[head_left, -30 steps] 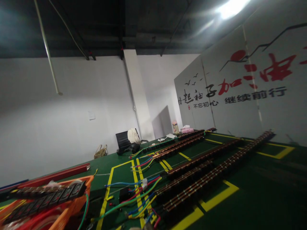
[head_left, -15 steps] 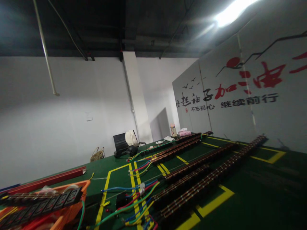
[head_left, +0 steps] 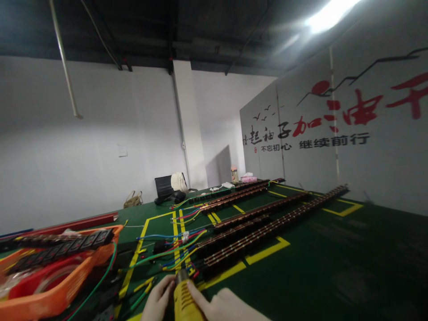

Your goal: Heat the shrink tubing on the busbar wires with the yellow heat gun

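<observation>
A yellow heat gun point(head_left: 187, 301) with a dark metal nozzle points away from me at the bottom of the head view. My right hand point(head_left: 222, 305) is closed on its right side, the thumb lying along the yellow body. On the left, my left hand point(head_left: 158, 299) has its fingers bent and its fingertips close beside the nozzle; what they grip is hidden. Just beyond the nozzle lie the coloured wire ends point(head_left: 189, 267) of the nearest copper-railed strip point(head_left: 267, 229). Yellow and green wires point(head_left: 142, 292) lie left of my left hand.
An orange basket point(head_left: 76, 278) holding black socket strips and red tape rolls stands at left. More railed strips point(head_left: 234, 196) lie across the green table point(head_left: 310, 272), which has yellow tape markings. At the far end are a bottle point(head_left: 234, 174), a pink tissue pack point(head_left: 248, 179) and a chair point(head_left: 163, 187).
Both my hands and the heat gun have come into view at the bottom. The camera view has tilted down slightly, showing more of the basket.
</observation>
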A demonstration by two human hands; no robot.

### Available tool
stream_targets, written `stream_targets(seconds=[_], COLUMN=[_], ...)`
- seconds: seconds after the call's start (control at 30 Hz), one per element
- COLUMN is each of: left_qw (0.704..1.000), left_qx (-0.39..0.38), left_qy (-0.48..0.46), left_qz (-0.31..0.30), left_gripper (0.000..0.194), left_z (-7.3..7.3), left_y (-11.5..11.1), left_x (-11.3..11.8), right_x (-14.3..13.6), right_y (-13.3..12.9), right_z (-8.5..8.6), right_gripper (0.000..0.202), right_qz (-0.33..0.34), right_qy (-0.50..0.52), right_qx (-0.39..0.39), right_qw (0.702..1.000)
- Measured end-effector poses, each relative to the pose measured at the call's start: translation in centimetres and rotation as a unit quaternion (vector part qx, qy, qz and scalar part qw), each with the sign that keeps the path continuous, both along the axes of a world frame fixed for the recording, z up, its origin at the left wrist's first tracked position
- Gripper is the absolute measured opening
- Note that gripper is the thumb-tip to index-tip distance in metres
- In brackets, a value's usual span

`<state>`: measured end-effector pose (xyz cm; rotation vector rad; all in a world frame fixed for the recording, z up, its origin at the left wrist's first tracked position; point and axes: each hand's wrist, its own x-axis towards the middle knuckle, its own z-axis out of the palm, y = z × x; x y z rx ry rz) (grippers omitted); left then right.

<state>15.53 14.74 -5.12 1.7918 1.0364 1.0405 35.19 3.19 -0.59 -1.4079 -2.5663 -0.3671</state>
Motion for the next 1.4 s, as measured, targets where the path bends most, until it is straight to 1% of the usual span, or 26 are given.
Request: stream_targets(seconds=[0.03,0.07,0.17,0.27,0.47,0.57,0.7,0.83,0.97,1.07,1.17,1.33,1.4], left_qw=[1.000,1.000,1.000,1.000,0.999,0.998,0.998,0.999,0.999,0.998,0.998,0.992,0.991], left_qx=[0.004,0.010,0.018,0.012,-0.001,-0.009,-0.014,-0.003,-0.008,0.010,0.031,0.032,0.034], left_qy=[-0.005,-0.008,-0.006,-0.004,-0.021,-0.008,-0.003,0.000,-0.013,-0.004,0.004,0.020,0.034], left_qz=[0.007,0.011,0.012,0.019,0.046,0.057,0.055,0.040,0.042,0.055,0.063,0.118,0.127], left_gripper=[0.048,0.048,0.048,0.050,0.050,0.052,0.054,0.052,0.053,0.054,0.052,0.048,0.049], left_z=[-0.1,-0.2,-0.2,0.0,0.0,0.0,0.2,0.2,0.1,0.1,0.0,0.0,-0.1], left_y=[0.0,0.0,0.0,-0.1,0.0,-0.1,-0.4,-0.6,-0.8,-0.8,-0.7,-0.7,-0.6], left_x=[0.1,0.1,0.1,0.0,-0.2,-0.2,-0.1,0.0,0.0,0.0,-0.1,-0.1,-0.1], right_x=[0.0,0.0,-0.1,-0.2,-0.8,-1.0,-0.8,0.3,1.5,2.0,2.2,2.1,1.6], right_y=[-0.3,-0.5,-1.0,-1.1,-0.9,-0.8,-0.7,-0.3,-0.2,-0.2,-0.1,-0.4,-0.6], right_z=[0.4,0.9,1.8,2.1,1.6,1.6,1.7,1.6,1.7,1.7,1.6,1.8,2.0], right_gripper=[0.081,0.088,0.098,0.101,0.096,0.095,0.097,0.101,0.097,0.096,0.093,0.093,0.093], right_qz=[-0.002,-0.001,0.007,0.012,0.024,0.027,0.046,0.053,0.037,0.013,0.002,-0.013,-0.018], right_qy=[-0.037,-0.059,-0.077,-0.076,-0.052,-0.046,-0.038,-0.040,-0.028,-0.018,-0.016,-0.013,-0.010], right_qx=[-0.008,-0.034,-0.052,-0.073,-0.071,-0.087,-0.098,-0.110,-0.104,-0.099,-0.099,-0.114,-0.117], right_qw=[0.999,0.998,0.996,0.994,0.996,0.995,0.993,0.992,0.994,0.995,0.995,0.993,0.993])
